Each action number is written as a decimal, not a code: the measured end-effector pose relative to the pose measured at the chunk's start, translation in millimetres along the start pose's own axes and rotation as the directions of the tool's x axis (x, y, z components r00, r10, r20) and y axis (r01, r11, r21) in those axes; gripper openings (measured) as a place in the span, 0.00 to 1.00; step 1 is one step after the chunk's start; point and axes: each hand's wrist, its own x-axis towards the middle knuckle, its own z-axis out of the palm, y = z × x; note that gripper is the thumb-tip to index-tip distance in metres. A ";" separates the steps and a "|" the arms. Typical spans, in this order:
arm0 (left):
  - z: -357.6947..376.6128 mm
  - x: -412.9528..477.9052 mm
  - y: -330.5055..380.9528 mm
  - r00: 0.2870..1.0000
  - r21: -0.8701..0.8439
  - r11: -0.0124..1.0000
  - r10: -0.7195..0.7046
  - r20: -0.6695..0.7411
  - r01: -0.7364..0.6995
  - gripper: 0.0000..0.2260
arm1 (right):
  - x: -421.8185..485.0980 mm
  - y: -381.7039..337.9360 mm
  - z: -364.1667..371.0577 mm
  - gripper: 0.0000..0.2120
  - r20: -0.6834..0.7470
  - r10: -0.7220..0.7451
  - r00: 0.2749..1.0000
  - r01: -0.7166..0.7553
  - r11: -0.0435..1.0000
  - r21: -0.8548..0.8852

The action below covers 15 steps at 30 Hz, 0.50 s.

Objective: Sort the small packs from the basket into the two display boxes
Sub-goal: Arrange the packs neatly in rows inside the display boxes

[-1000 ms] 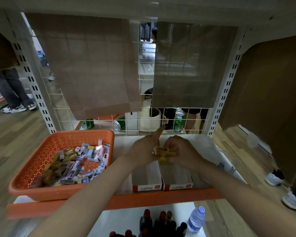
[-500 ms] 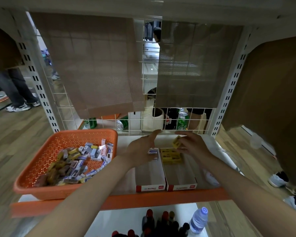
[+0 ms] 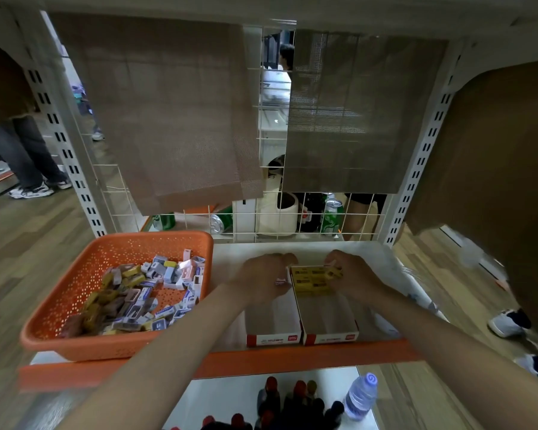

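Note:
An orange basket on the shelf's left holds several small packs, yellow-brown ones and white-blue ones. Two white display boxes stand side by side at the shelf front. The left box has my left hand curled over its far end, with a small white pack showing under the fingers. The right box holds several yellow packs at its far end. My right hand pinches one yellow pack just above that row.
A wire grid backs the white shelf; green cans stand behind it. An orange rail edges the shelf front. Below are dark bottles and a water bottle. People's legs and shoes show at both sides.
Both hands have lowered onto the far ends of the boxes. My left hand's fingers have curled down over the left box; my right hand has brought a yellow pack down to the row.

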 end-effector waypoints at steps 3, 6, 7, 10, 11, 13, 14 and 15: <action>4.7 3.4 4.1 0.999 0.047 0.999 -0.012 0.047 0.010 0.16 | 3.3 12.3 4.0 0.16 0.048 -0.013 0.999 0.024 0.975 -0.220; 12.6 8.0 9.3 0.997 0.063 0.997 -0.036 0.067 0.032 0.16 | 10.2 20.9 8.6 0.15 0.069 -0.055 0.996 0.070 0.971 -0.230; 15.3 8.6 11.3 0.997 0.070 0.997 -0.044 0.065 0.039 0.16 | 12.7 22.6 10.0 0.15 0.079 -0.067 0.995 0.081 0.976 -0.201; 30.9 15.1 12.2 0.992 0.093 0.993 -0.079 0.102 0.070 0.17 | 18.3 25.5 14.5 0.13 0.051 -0.112 0.992 0.119 0.981 -0.152; 36.5 18.0 11.9 0.987 0.101 0.991 -0.103 0.125 0.091 0.17 | 20.1 27.3 17.2 0.13 0.033 -0.118 0.993 0.121 0.985 -0.125; 45.8 23.1 11.9 0.971 0.140 0.982 -0.149 0.189 0.123 0.19 | 22.8 31.0 22.8 0.12 0.017 -0.097 0.995 0.099 0.992 -0.084; 48.9 25.0 12.9 0.959 0.157 0.977 -0.176 0.220 0.143 0.19 | 24.8 32.2 25.3 0.12 0.011 -0.086 0.996 0.087 0.993 -0.083; 50.4 25.6 14.7 0.949 0.162 0.975 -0.191 0.251 0.153 0.19 | 26.8 33.5 28.7 0.13 0.009 -0.081 0.997 0.081 0.992 -0.095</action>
